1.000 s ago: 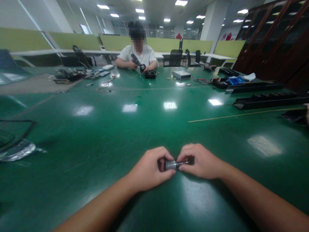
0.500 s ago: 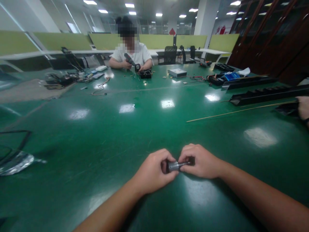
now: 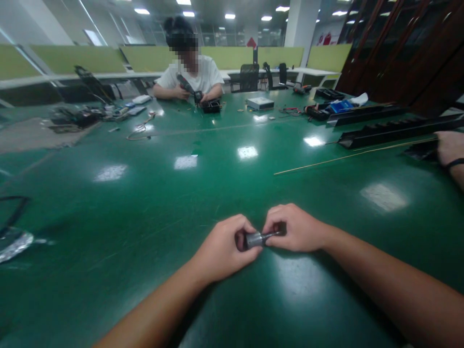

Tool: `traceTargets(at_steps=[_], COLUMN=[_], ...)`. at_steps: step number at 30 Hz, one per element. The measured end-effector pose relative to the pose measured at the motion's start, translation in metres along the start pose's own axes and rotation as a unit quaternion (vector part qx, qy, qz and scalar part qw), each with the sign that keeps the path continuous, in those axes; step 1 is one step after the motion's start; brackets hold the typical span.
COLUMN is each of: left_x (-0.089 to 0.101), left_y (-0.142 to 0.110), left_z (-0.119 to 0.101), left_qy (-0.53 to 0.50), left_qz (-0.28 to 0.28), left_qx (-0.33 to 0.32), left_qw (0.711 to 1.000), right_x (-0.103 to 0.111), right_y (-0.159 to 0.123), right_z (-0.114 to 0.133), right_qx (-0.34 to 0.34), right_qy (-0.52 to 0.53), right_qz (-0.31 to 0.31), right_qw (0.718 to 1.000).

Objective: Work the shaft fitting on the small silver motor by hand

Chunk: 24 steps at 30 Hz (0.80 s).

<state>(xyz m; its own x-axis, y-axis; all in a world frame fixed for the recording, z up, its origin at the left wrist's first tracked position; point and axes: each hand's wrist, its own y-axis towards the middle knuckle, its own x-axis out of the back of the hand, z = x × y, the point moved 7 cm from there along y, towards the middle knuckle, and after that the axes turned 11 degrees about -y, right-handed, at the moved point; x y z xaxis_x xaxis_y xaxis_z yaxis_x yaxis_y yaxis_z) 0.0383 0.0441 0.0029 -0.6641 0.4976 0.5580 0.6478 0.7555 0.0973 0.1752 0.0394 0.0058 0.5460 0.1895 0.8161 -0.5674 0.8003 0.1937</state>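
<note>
Low in the head view, a silver metal cylinder with a thin shaft (image 3: 254,239) lies on its side between my two hands, just over the green table (image 3: 224,193). My left hand (image 3: 223,249) is closed around the cylinder's wide body, thumb below and fingers above; its left end is partly hidden in the palm. From the other side, my right hand (image 3: 299,229) pinches the thin dark shaft between thumb and fingers. The exact kind of this part is too small to tell.
Across the table a person (image 3: 188,77) holds a power drill (image 3: 186,84) over a black part. At right, another person's hand (image 3: 449,147) is beside a thin rod (image 3: 326,162) and black channels (image 3: 391,134). A silver box (image 3: 260,103) stands farther back; crinkled foil (image 3: 16,246) lies left.
The view has turned a little to the right, so the background shifts left and the other person's hand shows more. Both my hands keep their grip on the metal part.
</note>
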Motion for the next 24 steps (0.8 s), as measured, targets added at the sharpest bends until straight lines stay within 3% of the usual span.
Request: traceTargets(at_steps=[15,24], left_x=[0.001,0.0], left_y=[0.002,0.003], left_z=[0.008,0.004], left_qy=[0.014,0.013], left_qz=[0.004,0.007], left_qx=[0.026,0.029], left_qw=[1.0,0.999], right_x=[0.012,0.016], right_y=[-0.003,-0.007], right_z=[-0.018,-0.029], right_qx=[-0.03,-0.051], right_qy=[-0.036,-0.007], right_qz=[0.029,0.058], right_qw=[0.998,0.997])
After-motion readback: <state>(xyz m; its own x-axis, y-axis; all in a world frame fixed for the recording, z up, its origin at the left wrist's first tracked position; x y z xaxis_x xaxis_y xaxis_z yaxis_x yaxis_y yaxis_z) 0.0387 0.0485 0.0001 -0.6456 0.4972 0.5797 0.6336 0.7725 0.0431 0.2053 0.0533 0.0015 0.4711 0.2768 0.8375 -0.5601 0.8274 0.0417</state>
